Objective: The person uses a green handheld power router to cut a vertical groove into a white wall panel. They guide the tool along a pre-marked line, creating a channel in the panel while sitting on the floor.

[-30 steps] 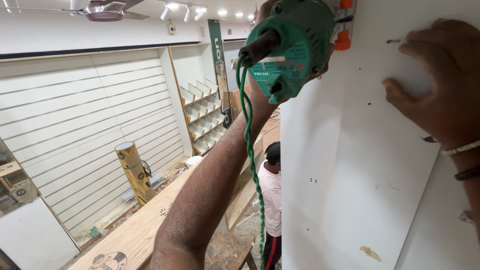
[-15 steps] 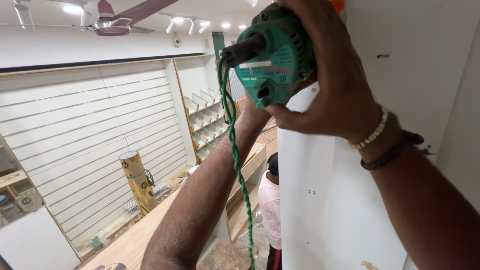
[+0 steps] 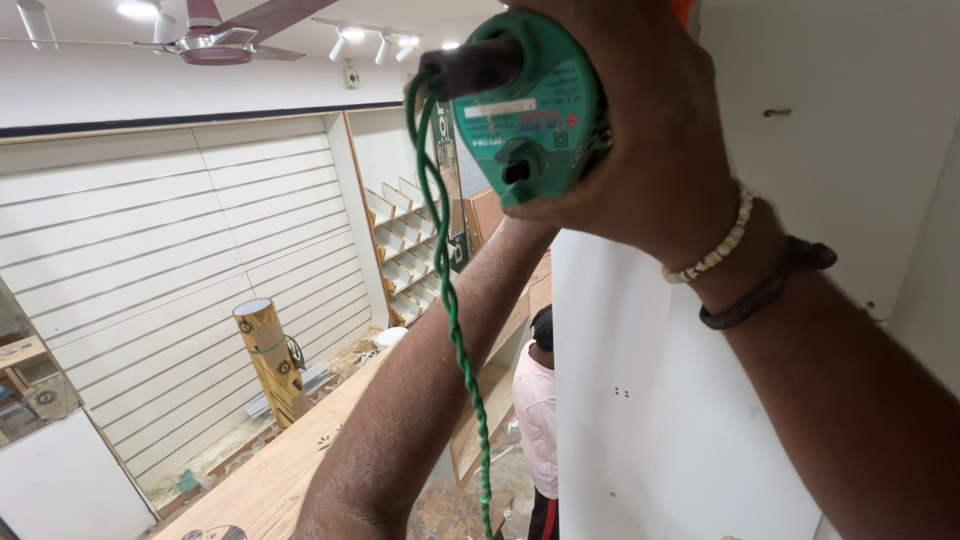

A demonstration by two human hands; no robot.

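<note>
My one head cam, high up, v. close behind green drill (image 3: pixel 530 110) at white panel (image 3: pixel 650 400), facing outward, shop floor (image 3: pixel 250 480) far below left.

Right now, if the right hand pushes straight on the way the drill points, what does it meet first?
The white panel. The right hand wraps the back of the green drill, which points at the panel right ahead. The drill's tip is hidden, so I cannot tell whether it touches yet.

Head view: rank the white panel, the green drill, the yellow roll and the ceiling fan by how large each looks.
1. white panel
2. green drill, very close to the camera, so it looks big
3. and 4. yellow roll and ceiling fan: similar in apparent size and both far off, so not ranked.
</note>
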